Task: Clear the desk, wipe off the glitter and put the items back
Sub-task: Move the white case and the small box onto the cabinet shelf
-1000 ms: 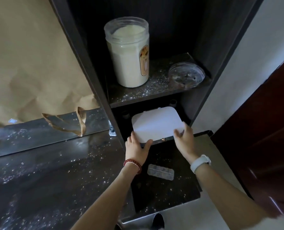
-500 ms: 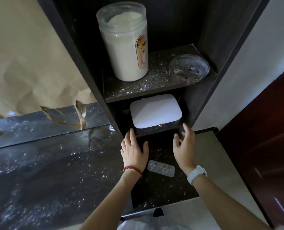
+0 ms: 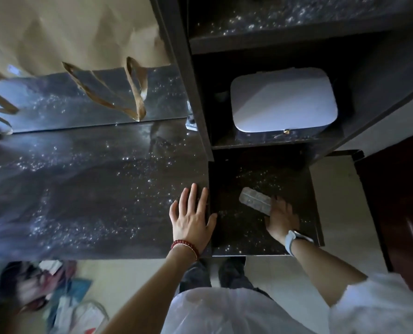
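My left hand [image 3: 192, 216] lies flat and open on the dark, glitter-strewn desk [image 3: 80, 189], at its right edge. My right hand [image 3: 282, 219] is down on the lower dark surface [image 3: 234, 239] and grips the near end of a clear compartment box [image 3: 255, 200], which lies at an angle. A white rounded box [image 3: 282, 102] sits inside the lower shelf compartment, apart from both hands. Glitter also covers the shelf board [image 3: 273, 18] above it.
A brown paper bag [image 3: 68, 27] with ribbon handles [image 3: 133, 92] stands at the back of the desk. The dark shelf upright [image 3: 188, 92] divides desk and compartments. Bags lie on the floor [image 3: 63, 300] at lower left; a dark red door [image 3: 403, 213] is on the right.
Both hands let go of the white box, left in the compartment, and drew back. The right hand took hold of the clear box, now turned. The view tipped downward.
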Demonstrator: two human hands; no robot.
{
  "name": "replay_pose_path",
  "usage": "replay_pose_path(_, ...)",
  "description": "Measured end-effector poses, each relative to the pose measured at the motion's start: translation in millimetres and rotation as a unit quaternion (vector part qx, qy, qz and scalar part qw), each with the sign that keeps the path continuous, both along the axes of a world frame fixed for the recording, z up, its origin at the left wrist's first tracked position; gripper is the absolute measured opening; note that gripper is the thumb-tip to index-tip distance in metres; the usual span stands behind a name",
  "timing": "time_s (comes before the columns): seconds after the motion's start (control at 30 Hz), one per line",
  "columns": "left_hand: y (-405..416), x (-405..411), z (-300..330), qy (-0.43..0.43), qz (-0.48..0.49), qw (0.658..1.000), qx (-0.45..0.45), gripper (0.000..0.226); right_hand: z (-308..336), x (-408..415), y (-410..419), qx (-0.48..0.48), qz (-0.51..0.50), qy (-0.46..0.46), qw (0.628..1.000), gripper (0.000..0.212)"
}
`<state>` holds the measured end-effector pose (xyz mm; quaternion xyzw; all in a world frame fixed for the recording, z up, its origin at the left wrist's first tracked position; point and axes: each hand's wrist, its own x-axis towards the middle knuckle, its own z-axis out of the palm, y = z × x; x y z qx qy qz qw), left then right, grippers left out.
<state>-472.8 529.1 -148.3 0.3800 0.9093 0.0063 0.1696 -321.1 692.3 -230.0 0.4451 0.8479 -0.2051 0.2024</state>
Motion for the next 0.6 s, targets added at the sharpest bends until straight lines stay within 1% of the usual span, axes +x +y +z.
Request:
replay_pose_path(0.1, 2, 0, 0, 0.008, 0.006, 1.000, 0.014, 0.067, -7, -7, 4, 0.031, 0.039, -0.037, 0.998, 0.057)
replay_pose_path(0.2, 0, 0, -3, -0.007, 0.002, 1.000, 0.006, 0.066, -8, -10, 6, 0.049, 0.065, -0.054, 0.995, 0.046)
replay_pose_path(0.3, 1, 0, -3, -0.006, 0.003, 1.000, 0.007, 0.065, -1, -12, 9, 0.035, 0.067, -0.064, 0.995, 0.051)
replay_pose_path(0.37, 2, -1, -2, 0.002, 0.000, 1.000, 0.009, 0.065, 5, -8, 9, 0.022, 0.055, -0.051, 0.997, 0.051)
replay_pose_path(0.47, 3, -2, -2, 0.013, -0.004, 1.000, 0.012, 0.065, 17, 2, 2, -0.002, 0.033, 0.034, 0.999, 0.049)
replay_pose_path(0.53, 3, -2, -1, 0.015, -0.007, 1.000, 0.020, 0.064, 34, 8, -3, 0.004, 0.015, 0.132, 0.991, 0.053)
replay_pose_path(0.6, 3, -1, -1, 0.006, -0.001, 1.000, 0.026, 0.066, 58, 10, -6, 0.040, 0.019, 0.245, 0.969, 0.056)
